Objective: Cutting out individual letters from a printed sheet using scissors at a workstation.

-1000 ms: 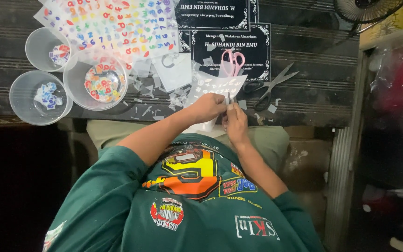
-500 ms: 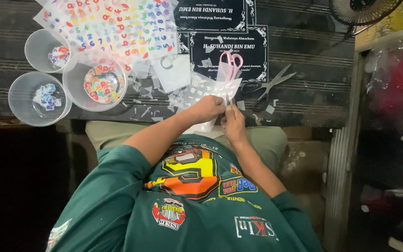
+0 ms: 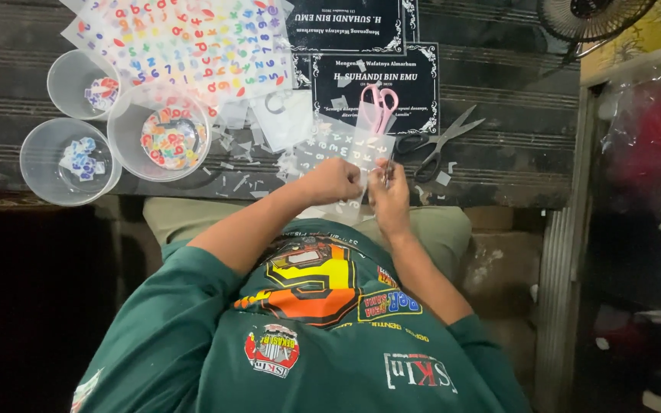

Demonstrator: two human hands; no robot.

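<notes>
My left hand (image 3: 332, 180) and my right hand (image 3: 392, 197) meet at the table's near edge, over my lap. Together they hold a translucent sheet of white letter stickers (image 3: 343, 145). The left hand grips the sheet's lower part. The right hand's fingertips pinch at its right edge; I cannot tell whether they hold a single sticker. The sheet's far end rests on the dark wooden table (image 3: 499, 164).
A big sheet of colourful letter and number stickers (image 3: 185, 42) lies at the far left. Three clear plastic cups (image 3: 161, 134) holding cut stickers stand at the left. Pink-handled scissors (image 3: 379, 103) and metal scissors (image 3: 436, 145) lie by black plaques (image 3: 422, 80). Paper scraps (image 3: 239, 180) litter the table. A fan (image 3: 590, 15) stands at the far right.
Both hands stay on the translucent sheet, with only small finger movements at its right edge. The view has shifted slightly.
</notes>
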